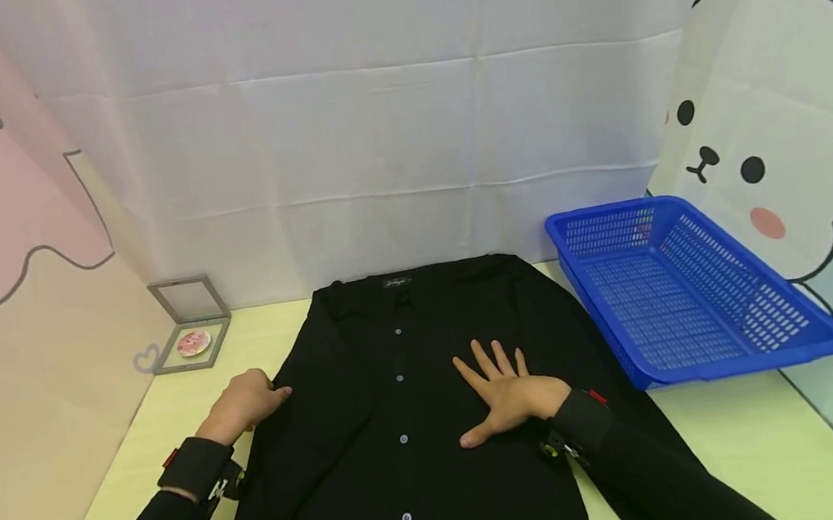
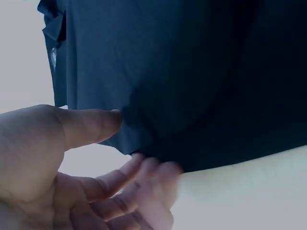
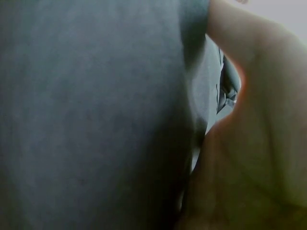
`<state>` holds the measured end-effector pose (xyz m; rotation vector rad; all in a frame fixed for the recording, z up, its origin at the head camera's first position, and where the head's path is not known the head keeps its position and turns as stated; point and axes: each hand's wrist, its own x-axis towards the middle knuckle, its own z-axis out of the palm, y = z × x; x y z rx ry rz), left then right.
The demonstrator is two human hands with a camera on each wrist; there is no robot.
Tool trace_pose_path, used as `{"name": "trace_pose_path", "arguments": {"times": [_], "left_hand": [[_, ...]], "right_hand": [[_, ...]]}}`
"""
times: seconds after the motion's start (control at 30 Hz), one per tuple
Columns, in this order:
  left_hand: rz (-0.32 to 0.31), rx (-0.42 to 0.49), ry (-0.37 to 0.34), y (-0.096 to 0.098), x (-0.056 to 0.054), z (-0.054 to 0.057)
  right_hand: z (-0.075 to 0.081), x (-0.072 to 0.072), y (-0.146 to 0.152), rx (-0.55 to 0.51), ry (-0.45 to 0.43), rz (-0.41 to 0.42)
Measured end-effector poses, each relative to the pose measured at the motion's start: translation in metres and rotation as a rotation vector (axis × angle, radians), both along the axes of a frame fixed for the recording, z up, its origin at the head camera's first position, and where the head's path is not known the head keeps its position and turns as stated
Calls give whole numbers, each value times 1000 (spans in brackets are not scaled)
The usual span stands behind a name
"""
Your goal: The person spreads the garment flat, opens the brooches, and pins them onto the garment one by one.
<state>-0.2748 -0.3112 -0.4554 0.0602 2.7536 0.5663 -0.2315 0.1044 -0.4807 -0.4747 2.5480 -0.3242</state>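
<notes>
A black button-front shirt [image 1: 345, 459] lies front up, its neck with a small label at the far end and pale buttons down the middle. At its left side edge, my left hand [image 1: 248, 402] holds the fabric, thumb on top and curled fingers at the edge. The left wrist view shows that thumb [image 2: 98, 125] against the dark cloth [image 2: 158, 72], with the fingertips partly hidden under it. My right hand [image 1: 508, 398] rests on the right front of the shirt, fingers spread. Dark fabric [image 3: 96, 105] fills most of the right wrist view beside that hand [image 3: 254, 134].
A blue perforated basket [image 1: 706, 370] stands at the right, close to the shirt's right sleeve. At the back left is an open grey-framed case [image 1: 220, 346] with a pink round item [image 1: 194, 342] in it. White cloth [image 1: 375, 147] hangs behind the pale table [image 1: 764, 427].
</notes>
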Motion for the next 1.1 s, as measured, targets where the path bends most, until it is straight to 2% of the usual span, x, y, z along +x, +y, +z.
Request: {"name": "trace_pose_path", "arguments": {"times": [0.13, 0.27, 0.33, 0.4, 0.47, 0.53, 0.57, 0.63, 0.7, 0.8, 0.83, 0.97, 1.03, 1.1], "left_hand": [[-31, 46, 54, -2, -5, -7], [-35, 108, 125, -7, -7, -13], [-13, 174, 141, -10, -5, -13], [25, 299, 115, -15, -2, -12], [76, 479, 27, -20, 1, -10], [113, 663, -117, -25, 5, -7], [124, 733, -194, -28, 7, -7], [104, 818, -337, -31, 12, -7], [49, 850, -434, -33, 16, -10], [-22, 873, -476, -43, 20, -13], [-23, 886, -479, -49, 22, -14], [-10, 904, -466, -80, 25, -8], [13, 859, -429, -97, 26, 1], [43, 778, -363, -112, 27, 11]], "right_hand": [[-8, -1, 1, 2, 18, -4], [-9, 0, 0, -7, 22, -1], [-7, 0, 0, -8, 15, 0], [-4, 1, 0, 1, 3, 7], [-1, 1, 1, -1, -4, 13], [2, 1, 2, -8, -11, 14], [3, 2, 2, -8, -15, 15], [5, 3, 4, -18, -17, 13], [5, 4, 5, -17, -18, 12], [5, 4, 4, -36, -9, 14], [5, 5, 3, -35, -9, 16], [7, 5, -1, -25, -2, 13], [7, 6, -2, -9, -5, 11], [7, 6, -2, -11, -3, 9]]}}
